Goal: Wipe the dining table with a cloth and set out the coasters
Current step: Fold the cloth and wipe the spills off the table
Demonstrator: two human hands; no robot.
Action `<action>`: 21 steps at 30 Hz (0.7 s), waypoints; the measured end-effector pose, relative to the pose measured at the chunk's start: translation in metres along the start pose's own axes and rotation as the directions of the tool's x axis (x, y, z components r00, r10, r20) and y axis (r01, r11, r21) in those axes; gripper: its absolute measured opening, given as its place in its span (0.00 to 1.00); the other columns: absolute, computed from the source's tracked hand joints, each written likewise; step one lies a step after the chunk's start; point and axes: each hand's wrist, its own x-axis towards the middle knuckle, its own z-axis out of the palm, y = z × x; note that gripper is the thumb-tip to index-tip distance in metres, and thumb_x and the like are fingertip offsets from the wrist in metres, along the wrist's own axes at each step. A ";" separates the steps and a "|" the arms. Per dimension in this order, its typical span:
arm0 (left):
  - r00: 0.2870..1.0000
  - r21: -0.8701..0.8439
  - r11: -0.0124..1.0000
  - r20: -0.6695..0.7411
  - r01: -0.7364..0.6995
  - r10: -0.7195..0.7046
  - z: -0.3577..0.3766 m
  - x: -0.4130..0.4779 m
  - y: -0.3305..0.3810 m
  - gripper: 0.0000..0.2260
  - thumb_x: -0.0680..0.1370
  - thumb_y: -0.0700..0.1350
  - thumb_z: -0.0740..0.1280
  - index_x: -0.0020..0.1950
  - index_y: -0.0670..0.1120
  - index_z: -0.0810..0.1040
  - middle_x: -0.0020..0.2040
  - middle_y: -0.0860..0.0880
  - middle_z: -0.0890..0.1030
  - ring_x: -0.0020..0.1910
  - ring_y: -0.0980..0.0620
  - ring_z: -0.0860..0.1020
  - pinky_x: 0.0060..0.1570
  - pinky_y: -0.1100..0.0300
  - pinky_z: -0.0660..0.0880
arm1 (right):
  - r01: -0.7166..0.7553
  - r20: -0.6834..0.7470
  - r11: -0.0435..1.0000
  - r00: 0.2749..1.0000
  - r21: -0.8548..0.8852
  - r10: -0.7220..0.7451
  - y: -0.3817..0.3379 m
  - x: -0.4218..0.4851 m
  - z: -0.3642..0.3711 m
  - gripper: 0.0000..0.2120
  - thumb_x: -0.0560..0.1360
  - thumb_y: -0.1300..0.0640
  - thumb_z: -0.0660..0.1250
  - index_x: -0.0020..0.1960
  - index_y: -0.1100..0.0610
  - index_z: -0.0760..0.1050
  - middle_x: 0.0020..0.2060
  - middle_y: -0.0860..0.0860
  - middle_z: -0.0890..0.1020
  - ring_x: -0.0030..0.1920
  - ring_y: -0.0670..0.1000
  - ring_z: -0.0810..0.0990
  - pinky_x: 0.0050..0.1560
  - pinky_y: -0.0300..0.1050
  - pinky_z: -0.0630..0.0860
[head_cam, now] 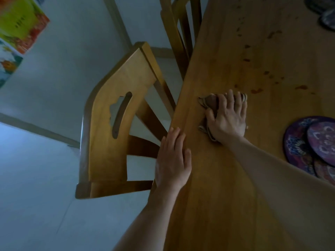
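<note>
A brown striped cloth (208, 104) lies bunched on the wooden dining table (235, 51), near its left edge. My right hand (228, 120) presses down on the cloth with fingers spread over it. Flat on the table's left edge rests my left hand (174, 160), holding nothing. Reddish-brown stains (256, 90) dot the tabletop beyond the cloth. Round purple patterned coasters (311, 145) overlap in a small pile at the right, and more dark coasters (326, 17) show at the top right corner.
A wooden chair (116, 124) with a cut-out backrest stands tucked against the table's left side, and a second chair (179, 29) stands farther along. Pale floor lies to the left. Colourful boxes (20, 24) sit at the upper left.
</note>
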 end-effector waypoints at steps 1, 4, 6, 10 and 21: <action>1.000 -0.019 1.000 -0.003 0.000 0.000 0.000 0.000 0.000 0.22 0.82 0.53 0.53 0.74 0.47 0.67 0.77 0.50 0.63 0.78 0.55 0.55 0.74 0.48 0.61 | 0.040 0.011 0.999 0.999 -0.007 -0.040 -0.008 0.004 0.003 0.29 0.80 0.42 0.50 0.77 0.54 0.56 0.79 0.55 0.51 0.79 0.56 0.42 0.77 0.55 0.38; 0.999 -0.116 0.993 -0.033 0.007 -0.011 -0.002 0.001 0.000 0.25 0.82 0.58 0.50 0.75 0.48 0.66 0.77 0.49 0.64 0.76 0.53 0.60 0.71 0.47 0.67 | 0.202 0.065 0.979 0.977 -0.020 -0.201 -0.029 0.010 0.010 0.29 0.80 0.40 0.49 0.78 0.49 0.56 0.79 0.52 0.53 0.79 0.54 0.43 0.77 0.55 0.38; 0.998 -0.202 0.979 -0.068 -0.008 -0.006 -0.004 0.001 0.001 0.29 0.81 0.63 0.47 0.76 0.49 0.62 0.77 0.49 0.63 0.76 0.53 0.62 0.68 0.49 0.71 | 0.339 0.116 0.941 0.935 -0.016 -0.335 -0.035 0.002 0.013 0.28 0.80 0.39 0.48 0.78 0.47 0.57 0.79 0.50 0.54 0.79 0.53 0.43 0.77 0.56 0.40; 0.993 -0.266 0.964 -0.119 -0.025 -0.007 -0.007 0.001 0.002 0.29 0.80 0.62 0.50 0.77 0.47 0.59 0.78 0.48 0.62 0.75 0.53 0.64 0.62 0.52 0.76 | 0.484 0.214 0.875 0.852 0.031 -0.478 -0.030 -0.033 0.009 0.27 0.81 0.39 0.46 0.78 0.44 0.54 0.79 0.46 0.53 0.79 0.49 0.40 0.78 0.56 0.42; 0.984 -0.044 0.983 0.017 -0.178 0.179 -0.006 -0.003 -0.004 0.28 0.79 0.62 0.55 0.74 0.47 0.68 0.77 0.48 0.64 0.78 0.51 0.55 0.77 0.49 0.53 | 0.158 0.095 0.987 0.983 0.012 -0.158 0.044 -0.155 -0.022 0.28 0.78 0.38 0.51 0.77 0.41 0.57 0.78 0.42 0.54 0.78 0.44 0.42 0.78 0.54 0.46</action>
